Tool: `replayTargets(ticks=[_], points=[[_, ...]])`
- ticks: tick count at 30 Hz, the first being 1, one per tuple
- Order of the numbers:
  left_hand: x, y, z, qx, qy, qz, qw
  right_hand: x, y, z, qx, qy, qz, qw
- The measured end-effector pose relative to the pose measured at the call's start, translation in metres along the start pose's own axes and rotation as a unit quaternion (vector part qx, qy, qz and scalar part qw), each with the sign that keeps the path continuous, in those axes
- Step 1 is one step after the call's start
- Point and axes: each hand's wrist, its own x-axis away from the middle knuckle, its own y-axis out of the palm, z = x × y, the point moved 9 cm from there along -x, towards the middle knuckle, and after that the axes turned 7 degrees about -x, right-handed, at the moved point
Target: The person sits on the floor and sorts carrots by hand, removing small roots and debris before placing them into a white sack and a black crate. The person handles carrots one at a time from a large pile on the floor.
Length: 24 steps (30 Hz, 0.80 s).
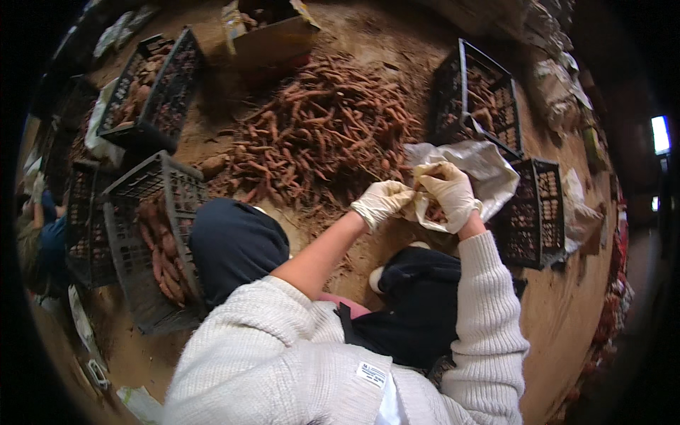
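Note:
My left hand (383,203), in a pale rubber glove, has its fingertips pinched together at the mouth of a white woven sack (491,170). My right hand (449,188), gloved the same way, curls over that sack with thumb and fingers close to the left fingertips. A small brown root (418,187) shows between the two hands; most of it is hidden by the fingers. Inside the sack's opening lie some reddish sweet potatoes (435,213). A broad heap of thin sweet potatoes (329,122) spreads over the floor just beyond my hands.
Black plastic crates of sweet potatoes stand at the far left (178,90), near left (170,175), far right (518,106) and right (547,212). A cardboard box (276,45) sits behind the heap. My bent knees (239,249) flank the work. Another person (45,234) is at the left edge.

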Motion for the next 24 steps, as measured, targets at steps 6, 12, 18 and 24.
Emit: replayTargets(ticks=[6,12,18,24], points=[[0.026,-0.076,0.035,0.065,0.137,0.183,0.971,-0.013,0.052,-0.019,0.006,-0.070,-0.048,0.996],[0.069,-0.119,0.063,0.142,0.186,0.253,0.939,-0.017,0.095,-0.016,0.030,-0.035,-0.098,0.994],[0.083,-0.133,0.063,0.178,0.201,0.276,0.923,-0.028,0.111,0.012,0.096,-0.073,-0.152,0.981],[0.080,-0.141,0.054,0.170,0.182,0.308,0.918,-0.012,0.115,0.008,0.254,-0.023,-0.110,0.961]])
